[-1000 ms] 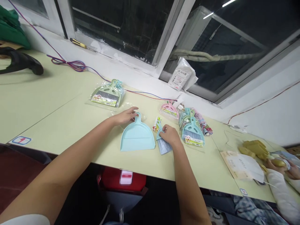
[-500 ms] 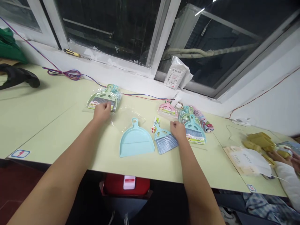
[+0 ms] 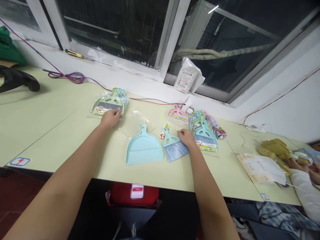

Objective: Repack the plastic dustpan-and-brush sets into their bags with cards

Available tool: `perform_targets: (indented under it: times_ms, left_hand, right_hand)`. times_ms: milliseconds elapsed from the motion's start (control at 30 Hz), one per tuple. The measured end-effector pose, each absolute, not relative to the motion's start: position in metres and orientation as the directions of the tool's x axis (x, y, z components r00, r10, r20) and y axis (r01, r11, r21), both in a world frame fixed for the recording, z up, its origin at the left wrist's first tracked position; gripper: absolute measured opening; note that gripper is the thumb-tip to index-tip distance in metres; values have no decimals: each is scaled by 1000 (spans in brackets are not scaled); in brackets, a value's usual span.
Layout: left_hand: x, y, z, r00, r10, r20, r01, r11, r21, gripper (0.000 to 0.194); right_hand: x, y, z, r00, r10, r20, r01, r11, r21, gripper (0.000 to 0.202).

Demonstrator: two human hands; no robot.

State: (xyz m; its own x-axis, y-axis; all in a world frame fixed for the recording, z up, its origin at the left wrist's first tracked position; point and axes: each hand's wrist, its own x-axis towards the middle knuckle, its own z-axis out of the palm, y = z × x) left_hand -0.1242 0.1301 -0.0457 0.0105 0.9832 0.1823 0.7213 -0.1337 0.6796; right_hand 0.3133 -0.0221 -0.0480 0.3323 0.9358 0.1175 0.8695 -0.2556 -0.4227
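My left hand (image 3: 110,118) is closed at the lower right corner of a bagged green dustpan and brush set (image 3: 108,103). Its fingertips are partly hidden, so I cannot make out whether they pinch the bag. A light-blue dustpan (image 3: 144,148) lies unwrapped between my arms, its handle pointing away from me. Beside it rests a light-blue hand brush (image 3: 175,148) with grey bristles. My right hand (image 3: 186,136), also closed, is at the brush's right side and covers part of it. What its curled fingers hold, if anything, is hidden. A clear plastic bag (image 3: 136,120) lies behind the dustpan.
At the right are a blue bagged set (image 3: 205,138), a pink one (image 3: 178,115) and a small printed label (image 3: 165,130). Cables (image 3: 77,77) run along the wall. A co-worker's hands (image 3: 300,166) are near yellow items (image 3: 275,150) at far right.
My right hand has shifted slightly left, towards the brush. My left hand has moved a little right along the edge of the green set. The dustpan and brush have stayed put.
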Motion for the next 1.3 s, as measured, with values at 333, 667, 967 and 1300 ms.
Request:
perform_targets:
  times_ms: [333,667,967,1300]
  left_hand:
    - [-95,86,-9,69,844,533,734,-405,546,38]
    - [-63,74,-29,579,632,515,484,-775,406,57]
    - [-57,76,-38,783,540,308,420,-825,378,65]
    - [-45,50,-19,823,490,286,407,-861,305,51]
  right_hand:
    - [272,-47,-5,187,950,250,891,-57,-449,27]
    - [238,-49,-14,108,994,24,985,-104,-140,20]
    - [237,-54,8,249,958,142,928,-194,-317,25]
    - [171,-83,28,-24,984,177,936,84,-341,18]
